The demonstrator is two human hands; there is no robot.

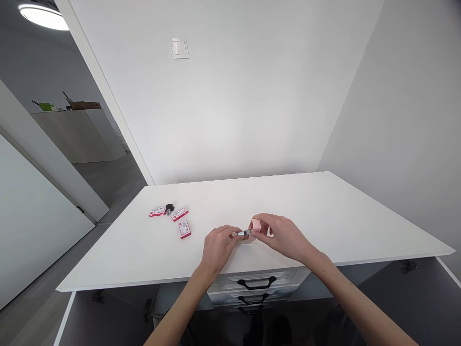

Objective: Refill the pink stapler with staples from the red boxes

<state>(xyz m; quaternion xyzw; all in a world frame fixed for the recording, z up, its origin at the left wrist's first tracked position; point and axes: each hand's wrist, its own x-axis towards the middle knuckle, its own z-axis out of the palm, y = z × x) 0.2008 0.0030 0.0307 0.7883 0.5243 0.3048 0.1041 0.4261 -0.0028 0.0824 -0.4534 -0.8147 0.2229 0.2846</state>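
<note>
My left hand (pixel 219 245) pinches a small dark and silver stick-shaped item (pixel 244 233), its tip pointing right. My right hand (pixel 284 235) is closed on a small pink box (pixel 256 225) just beyond that tip. Both hands rest near the front edge of a white table (pixel 324 211). The stick's tip touches or nearly touches the pink box; I cannot tell which.
Three small red-and-white packets (pixel 179 214) and a small black item (pixel 169 208) lie on the table to the left. Under the table stands a drawer unit with black handles (pixel 256 284). White walls enclose the back and right; an open passage lies to the left.
</note>
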